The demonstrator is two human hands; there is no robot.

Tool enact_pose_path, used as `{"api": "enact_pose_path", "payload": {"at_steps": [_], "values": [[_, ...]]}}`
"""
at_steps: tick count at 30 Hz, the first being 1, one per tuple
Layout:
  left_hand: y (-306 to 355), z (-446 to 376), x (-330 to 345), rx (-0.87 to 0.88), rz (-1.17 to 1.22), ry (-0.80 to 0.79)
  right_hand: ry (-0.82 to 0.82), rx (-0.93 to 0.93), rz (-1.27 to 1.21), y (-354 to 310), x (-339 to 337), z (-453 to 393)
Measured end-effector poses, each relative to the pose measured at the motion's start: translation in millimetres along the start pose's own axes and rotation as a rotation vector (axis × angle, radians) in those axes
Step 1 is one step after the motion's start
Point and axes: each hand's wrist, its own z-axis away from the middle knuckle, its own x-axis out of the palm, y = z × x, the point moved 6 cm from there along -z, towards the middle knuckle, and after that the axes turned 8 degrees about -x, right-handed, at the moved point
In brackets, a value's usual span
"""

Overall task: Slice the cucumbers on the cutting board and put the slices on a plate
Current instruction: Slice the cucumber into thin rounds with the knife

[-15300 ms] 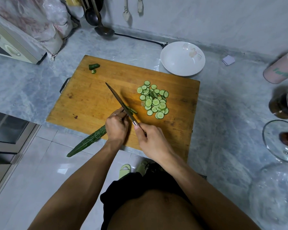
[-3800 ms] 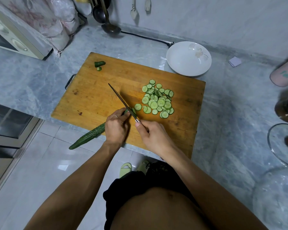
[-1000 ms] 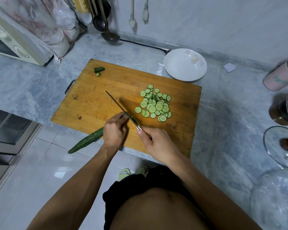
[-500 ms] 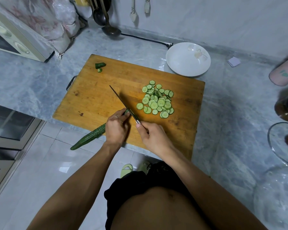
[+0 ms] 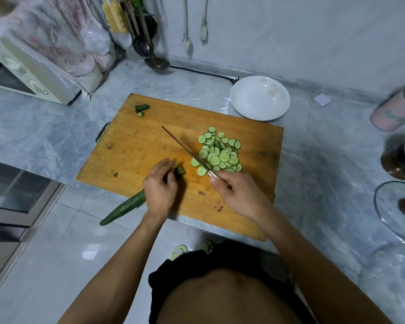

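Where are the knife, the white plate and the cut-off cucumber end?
knife (image 5: 182, 147), head view, middle of blade.
white plate (image 5: 246, 108), head view, bare inner surface.
cut-off cucumber end (image 5: 141, 107), head view, its dark skin.

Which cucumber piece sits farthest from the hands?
The dark stub at the cutting board's far left corner, a small slice beside it, well apart from the slice pile.

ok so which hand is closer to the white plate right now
Right. The right hand holds the knife beside the slice pile, almost straight below the white plate. The left hand grips the cucumber farther left, near the board's front edge.
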Motion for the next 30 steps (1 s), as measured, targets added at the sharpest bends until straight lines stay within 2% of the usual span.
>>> {"api": "enact_pose_path", "payload": {"at_steps": [2, 4, 5, 7, 9, 13, 15, 24, 27, 30], "values": [[19.8, 1.3, -13.1, 0.057, 0.085, 0.133, -0.025, -0.035, 0.101, 2.9, -8.9, 2.9], [49.4, 2.7, -20.4, 0.217, 0.129, 0.164, -0.045, -0.057, 0.222, 4.8, -15.3, 5.2], [64.7, 2.6, -18.8, 0.314, 0.125, 0.103, -0.052, -0.056, 0.282, 6.5, -17.8, 5.6], [85.4, -0.5, -1.0, 0.435, 0.065, -0.174, -0.073, -0.051, 0.369, 10.5, -21.1, 7.0], [89.3, -4.7, 24.2, 0.407, -0.046, -0.464, -0.121, -0.056, 0.445, 13.0, -21.0, 9.4], [84.8, -19.1, 57.5, 0.311, -0.259, -0.734, -0.203, -0.074, 0.532, 13.4, -17.7, 16.4], [82.3, -24.3, 69.2, 0.291, -0.378, -0.810, -0.214, -0.082, 0.556, 11.7, -14.7, 17.2], [84.4, -38.2, 80.4, 0.193, -0.433, -0.726, -0.169, -0.142, 0.586, 4.9, -12.7, 21.6], [84.9, -50.0, 75.1, 0.168, -0.499, -0.576, -0.188, -0.141, 0.586, 5.1, -9.6, 24.0], [85.7, -54.8, 61.5, 0.157, -0.443, -0.456, -0.192, -0.119, 0.566, 7.0, -10.3, 28.2]]}}
